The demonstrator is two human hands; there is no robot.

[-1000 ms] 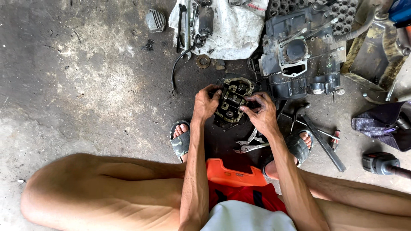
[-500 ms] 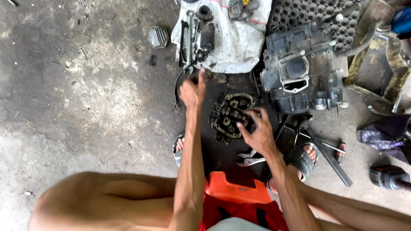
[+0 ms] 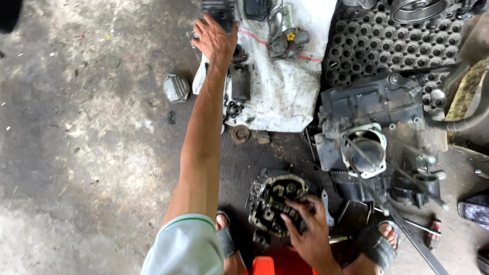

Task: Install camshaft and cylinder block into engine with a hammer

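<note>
Risk noted: cylinder head (image 3: 275,203) stood on grimy concrete floor (image 3: 91,153), steadied by one hand only; it could tip or roll while attention went elsewhere, and loose grit could get into the open valve gear.

Right hand (image 3: 308,231) lay on the head's near edge, fingers curled onto the casting, thumb toward the centre, a loose hold rather than a clamp.

Left hand (image 3: 216,38) was at full stretch, arm straight, fingers spread and empty over dark parts at the edge of the white cloth (image 3: 285,86). Engine crankcase (image 3: 372,142) sat just right of the head.

Repair workshop — engine block (image 3: 374,135), oily floor (image 3: 91,153)
</note>
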